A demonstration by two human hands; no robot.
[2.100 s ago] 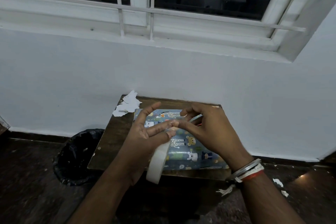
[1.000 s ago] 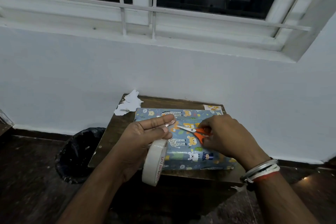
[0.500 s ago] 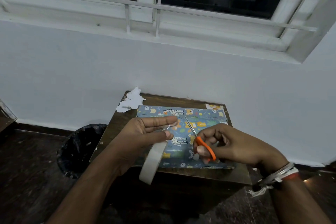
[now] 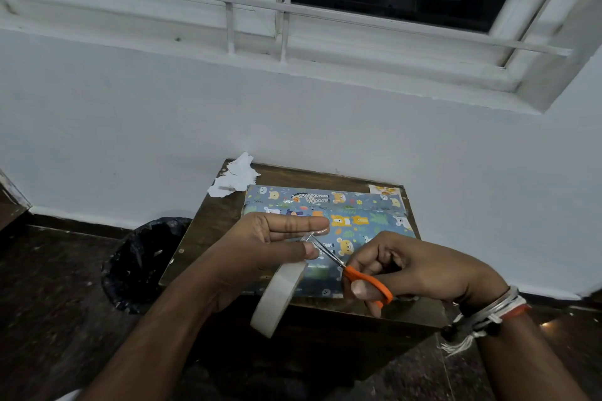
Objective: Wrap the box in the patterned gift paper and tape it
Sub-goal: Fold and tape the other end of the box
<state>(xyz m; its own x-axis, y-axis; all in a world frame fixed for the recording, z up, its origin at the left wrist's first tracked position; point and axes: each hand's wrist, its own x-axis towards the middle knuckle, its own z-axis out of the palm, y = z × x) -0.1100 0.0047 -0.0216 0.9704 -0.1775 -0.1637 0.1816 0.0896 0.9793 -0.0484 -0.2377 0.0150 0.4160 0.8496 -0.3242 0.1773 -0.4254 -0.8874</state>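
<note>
The box wrapped in blue animal-patterned paper [image 4: 358, 218] lies flat on a small dark wooden table [image 4: 208, 228]. Above its near left part, my left hand [image 4: 260, 247] holds a white tape roll [image 4: 277, 298] that hangs below the palm. A short clear strip of tape [image 4: 314, 234] stretches between its straight forefinger and thumb. My right hand [image 4: 413, 270] grips orange-handled scissors [image 4: 365, 283], and their blades point up-left, with the tips at the tape strip.
Torn white paper scraps [image 4: 236, 177] lie at the table's far left corner. A small offcut of patterned paper [image 4: 384, 189] sits at the far right corner. A black-lined bin [image 4: 143, 257] stands on the floor to the left. A white wall and barred window rise behind.
My right hand picked the scissors up off the box, drew them toward me, and now their blades reach the tape strip. My left hand kept hold of the roll.
</note>
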